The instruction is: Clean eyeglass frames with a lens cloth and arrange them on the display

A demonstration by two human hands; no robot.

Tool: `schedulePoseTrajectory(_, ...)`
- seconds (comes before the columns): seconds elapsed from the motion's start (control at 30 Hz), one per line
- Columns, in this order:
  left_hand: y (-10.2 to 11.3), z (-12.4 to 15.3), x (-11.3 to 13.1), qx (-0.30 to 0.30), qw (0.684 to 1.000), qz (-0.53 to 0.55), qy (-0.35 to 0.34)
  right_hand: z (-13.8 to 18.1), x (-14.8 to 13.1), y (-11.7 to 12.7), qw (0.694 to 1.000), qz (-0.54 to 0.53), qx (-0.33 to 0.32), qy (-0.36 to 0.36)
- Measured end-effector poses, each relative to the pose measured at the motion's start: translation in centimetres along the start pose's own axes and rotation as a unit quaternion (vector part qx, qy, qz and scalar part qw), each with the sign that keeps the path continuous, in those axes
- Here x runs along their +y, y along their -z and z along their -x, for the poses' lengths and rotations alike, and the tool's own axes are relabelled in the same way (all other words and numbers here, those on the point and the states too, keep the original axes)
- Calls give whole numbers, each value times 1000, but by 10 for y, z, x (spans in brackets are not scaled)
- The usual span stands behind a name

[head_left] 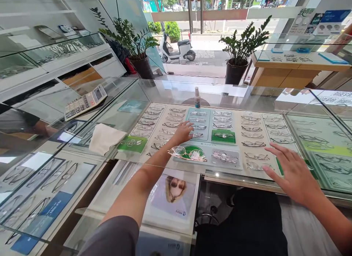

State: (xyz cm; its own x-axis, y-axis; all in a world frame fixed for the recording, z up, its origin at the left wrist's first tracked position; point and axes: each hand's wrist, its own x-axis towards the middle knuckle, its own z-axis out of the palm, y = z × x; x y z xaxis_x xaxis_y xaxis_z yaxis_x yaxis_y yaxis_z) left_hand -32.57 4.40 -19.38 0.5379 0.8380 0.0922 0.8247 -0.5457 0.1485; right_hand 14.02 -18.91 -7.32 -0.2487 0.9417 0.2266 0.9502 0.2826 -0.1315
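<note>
My left hand [184,132] reaches out over the glass counter top [167,89], with its fingers stretched and nothing seen in them. Beyond it a small spray bottle [197,99] with a white cap stands upright on the glass. A pair of thin-framed eyeglasses [180,152] lies near the front edge, just below my left forearm and hand. My right hand [291,173] hovers at the right, empty, thumb and fingers spread. A pale cleaning cloth [106,139] lies on the glass to the left.
Under the glass, rows of eyeglass frames [222,119] sit on trays. A calculator [85,101] lies at the left. Drawers with a printed photo [176,190] are below the counter's front. Potted plants [236,72] stand beyond the counter, by the glass door.
</note>
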Motion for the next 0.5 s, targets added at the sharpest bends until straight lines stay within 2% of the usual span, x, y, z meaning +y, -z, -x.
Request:
schedulePoseTrajectory(0.3,-2,-39,-4,-40,999,22,-5,-1,-6,6,1000,-8,-7,-8)
schedulePoseTrajectory(0.5,-5,-49,7,-24,1000,5,13,-1,-7,7,1000,-5,-8,-12)
